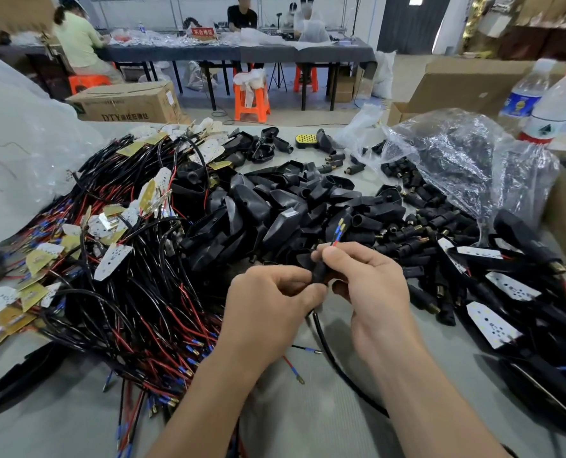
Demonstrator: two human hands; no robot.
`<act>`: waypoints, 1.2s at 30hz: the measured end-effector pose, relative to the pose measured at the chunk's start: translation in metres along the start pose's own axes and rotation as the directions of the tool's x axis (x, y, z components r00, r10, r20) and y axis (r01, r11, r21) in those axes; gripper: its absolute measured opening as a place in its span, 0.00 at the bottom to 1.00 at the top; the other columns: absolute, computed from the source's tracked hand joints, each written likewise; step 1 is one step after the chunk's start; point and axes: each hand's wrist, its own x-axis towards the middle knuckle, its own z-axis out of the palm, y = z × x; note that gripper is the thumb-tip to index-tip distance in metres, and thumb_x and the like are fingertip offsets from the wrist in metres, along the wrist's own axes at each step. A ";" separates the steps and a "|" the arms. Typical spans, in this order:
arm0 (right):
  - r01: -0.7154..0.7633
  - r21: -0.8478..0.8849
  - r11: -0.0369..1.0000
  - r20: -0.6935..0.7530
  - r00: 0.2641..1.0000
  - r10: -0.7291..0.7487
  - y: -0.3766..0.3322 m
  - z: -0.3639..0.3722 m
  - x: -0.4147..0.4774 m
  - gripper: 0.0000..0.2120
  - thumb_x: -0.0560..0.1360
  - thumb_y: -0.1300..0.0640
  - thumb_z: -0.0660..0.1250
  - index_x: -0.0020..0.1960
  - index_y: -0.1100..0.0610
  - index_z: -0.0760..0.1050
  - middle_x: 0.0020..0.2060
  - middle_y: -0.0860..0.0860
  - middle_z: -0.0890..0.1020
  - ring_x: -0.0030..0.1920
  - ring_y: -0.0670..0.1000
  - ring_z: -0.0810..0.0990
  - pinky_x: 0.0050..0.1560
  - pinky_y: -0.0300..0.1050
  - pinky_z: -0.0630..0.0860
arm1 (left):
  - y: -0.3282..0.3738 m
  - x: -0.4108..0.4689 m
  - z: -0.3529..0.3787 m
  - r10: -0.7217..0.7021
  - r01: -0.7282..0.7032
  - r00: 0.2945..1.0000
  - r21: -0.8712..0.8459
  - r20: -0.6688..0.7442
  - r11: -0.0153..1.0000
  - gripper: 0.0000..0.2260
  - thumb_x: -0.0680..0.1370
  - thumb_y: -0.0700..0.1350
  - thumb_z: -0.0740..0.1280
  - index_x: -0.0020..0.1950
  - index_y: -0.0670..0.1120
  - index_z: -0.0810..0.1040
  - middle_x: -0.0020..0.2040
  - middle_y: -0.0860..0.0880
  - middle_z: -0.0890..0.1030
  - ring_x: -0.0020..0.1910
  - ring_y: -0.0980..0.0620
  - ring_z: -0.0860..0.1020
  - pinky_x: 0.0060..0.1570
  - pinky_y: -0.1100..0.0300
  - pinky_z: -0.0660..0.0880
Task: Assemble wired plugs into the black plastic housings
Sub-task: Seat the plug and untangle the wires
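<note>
"Wired plug (319, 272), where is it?"

"Held above the desk (308, 431), about midway between its left and right edges and nearer the near edge than the far one. Both hands are on it."

"How do they grip?"

"The left hand (268, 305) is curled, thumb and forefinger pinching the plug's black body from the left. The right hand (371, 282) pinches it from the right, fingers bent; thin red and blue wire ends (338, 228) with small terminals stick up past its fingertips."

"And the cable?"

"A black cable (341, 371) drops from under the hands toward the near edge."

"The black housings?"

"Heaped (268, 209) just beyond the hands, in the desk's middle. Loose plugs (424, 233) lie to their right, some spilling from a clear plastic bag (457, 153) toward the far right corner."

"On the left?"

"A tangle of red and black wire harnesses (126, 276) with small white boards, reaching the left edge. Two water bottles (553, 107) stand at the far right corner."
</note>
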 end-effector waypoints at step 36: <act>0.135 -0.030 0.990 -0.047 0.990 -0.136 -0.036 -0.031 0.018 0.16 0.84 0.55 0.63 0.43 0.58 0.84 0.39 0.55 0.86 0.38 0.52 0.84 0.40 0.42 0.82 | 0.013 0.005 0.006 -0.072 0.281 0.932 -0.585 0.355 0.760 0.11 0.79 0.44 0.69 0.40 0.46 0.88 0.40 0.43 0.87 0.31 0.55 0.78 0.32 0.67 0.74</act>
